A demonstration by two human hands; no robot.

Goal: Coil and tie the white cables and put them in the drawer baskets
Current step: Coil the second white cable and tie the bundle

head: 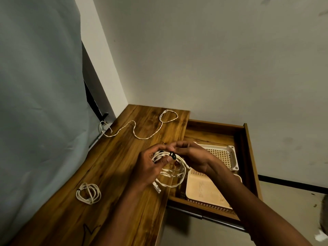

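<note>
My left hand (150, 166) grips a coiled white cable (174, 176) over the wooden table's right edge, thumb pressed beside a black tie (172, 155) around the coil. My right hand (192, 158) pinches the same coil at the tie. The coil's lower loops and a plug end (157, 188) hang below my hands. A tied white coil (88, 193) lies on the table to the near left. A loose uncoiled white cable (142, 128) snakes across the far end of the table. Two cream plastic baskets, the far basket (230, 157) and the near basket (204, 190), sit in the open drawer.
The wooden table (115, 174) runs along a grey curtain (39, 103) on the left. The open wooden drawer (248, 148) sticks out to the right of the table, against a pale wall. Floor shows below the drawer.
</note>
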